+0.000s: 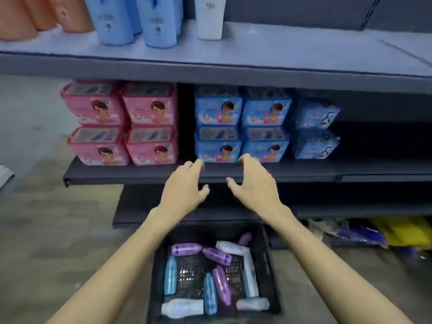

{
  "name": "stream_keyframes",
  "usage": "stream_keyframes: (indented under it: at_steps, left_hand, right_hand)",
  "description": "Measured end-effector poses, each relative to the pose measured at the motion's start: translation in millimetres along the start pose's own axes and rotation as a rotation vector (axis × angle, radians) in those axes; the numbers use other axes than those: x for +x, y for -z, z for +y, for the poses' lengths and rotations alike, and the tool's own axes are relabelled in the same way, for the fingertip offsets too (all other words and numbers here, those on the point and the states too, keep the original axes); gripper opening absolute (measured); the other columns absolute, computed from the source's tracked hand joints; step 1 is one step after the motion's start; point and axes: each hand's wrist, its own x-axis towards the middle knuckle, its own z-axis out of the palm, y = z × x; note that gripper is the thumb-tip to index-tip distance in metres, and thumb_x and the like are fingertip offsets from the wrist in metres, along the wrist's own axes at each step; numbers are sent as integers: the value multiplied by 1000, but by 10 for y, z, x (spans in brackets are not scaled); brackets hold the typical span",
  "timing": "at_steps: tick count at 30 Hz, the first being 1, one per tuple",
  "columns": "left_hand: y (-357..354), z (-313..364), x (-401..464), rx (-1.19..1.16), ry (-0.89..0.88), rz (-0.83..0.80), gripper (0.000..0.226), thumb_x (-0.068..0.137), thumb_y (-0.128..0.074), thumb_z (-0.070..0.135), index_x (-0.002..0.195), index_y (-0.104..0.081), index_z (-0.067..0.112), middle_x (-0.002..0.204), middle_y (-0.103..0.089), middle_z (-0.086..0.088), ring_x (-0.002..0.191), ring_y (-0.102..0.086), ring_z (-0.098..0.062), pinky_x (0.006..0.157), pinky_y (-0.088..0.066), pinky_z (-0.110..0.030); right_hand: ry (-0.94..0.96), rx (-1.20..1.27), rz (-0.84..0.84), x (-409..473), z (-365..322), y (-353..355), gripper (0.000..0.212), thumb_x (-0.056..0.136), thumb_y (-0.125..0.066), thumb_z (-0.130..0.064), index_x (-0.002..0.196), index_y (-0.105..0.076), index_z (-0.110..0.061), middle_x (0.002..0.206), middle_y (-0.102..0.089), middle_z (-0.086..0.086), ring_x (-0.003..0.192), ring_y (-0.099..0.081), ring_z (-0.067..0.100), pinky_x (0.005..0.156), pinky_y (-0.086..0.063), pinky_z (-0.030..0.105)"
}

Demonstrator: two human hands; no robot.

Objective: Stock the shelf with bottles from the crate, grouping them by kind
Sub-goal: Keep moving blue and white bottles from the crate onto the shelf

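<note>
A black crate (268,260) stands on the floor below me. Inside it lie several bottles: purple ones (221,285), light blue ones (170,275) and white ones (182,308). Both my hands hang in the air above the crate, in front of the middle shelf's edge. My left hand (184,185) and my right hand (254,183) hold nothing, with fingers loosely curved and palms facing each other. On the top shelf (292,47) stand orange bottles (67,17), blue bottles (159,22) and one white bottle (210,17).
The middle shelf (140,171) carries stacked pink packs (149,122) on the left and blue packs (243,125) beside them. Its right part is bare. Blue and yellow bags (374,232) lie on the floor under the shelves at right. Grey floor spreads to the left.
</note>
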Motion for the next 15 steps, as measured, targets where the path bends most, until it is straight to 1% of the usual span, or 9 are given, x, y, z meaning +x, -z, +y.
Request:
stream_keyframes:
  at_steps: [3, 6, 9, 11, 13, 15]
  left_hand:
    - [-708, -234, -318, 69, 114, -191, 40, 82, -63, 37, 116, -49, 20, 110, -55, 0, 102, -56, -25, 82, -40, -38]
    - [-1385, -450, -763, 72, 207, -399, 41, 81, -61, 38, 117, -49, 22, 111, -55, 2, 106, -56, -25, 82, -36, -38]
    - [-2004, -697, -1187, 16, 286, -559, 40, 82, -61, 35, 117, -50, 20, 115, -57, 0, 111, -55, -25, 84, -39, -38]
    - [-2437, -879, -1426, -35, 338, -647, 39, 83, -62, 31, 118, -51, 17, 114, -57, -5, 109, -56, -29, 82, -42, -38]
    - [-2832, -1051, -1644, -68, 400, -735, 36, 83, -63, 28, 115, -52, 14, 114, -56, -9, 105, -58, -31, 81, -46, -37]
    - [-3188, -1252, -1794, -50, 428, -830, 38, 85, -64, 28, 118, -52, 14, 119, -56, -9, 105, -59, -31, 84, -49, -38]
  right_hand:
    - [-102, -24, -208, -298, 329, -690, 46, 88, -63, -43, 121, -45, -16, 114, -57, 4, 102, -61, 27, 80, -50, 42]
    - [-199, -46, -427, -662, 647, -1380, 44, 86, -63, -40, 119, -45, -17, 116, -58, 5, 106, -60, 31, 83, -49, 43]
    - [-251, -38, -615, -1025, 973, -2023, 45, 88, -62, -39, 123, -45, -15, 121, -57, 9, 109, -60, 34, 82, -50, 42]
    - [-294, -54, -730, -1246, 1218, -2446, 48, 89, -61, -41, 125, -44, -14, 121, -57, 11, 109, -59, 34, 81, -48, 39]
    - [-325, -63, -830, -1461, 1452, -2813, 46, 89, -61, -40, 122, -43, -13, 118, -57, 13, 107, -60, 35, 79, -48, 39]
    - [-352, -88, -904, -1642, 1636, -3135, 47, 89, -63, -38, 122, -42, -14, 117, -56, 12, 107, -59, 33, 82, -50, 39]
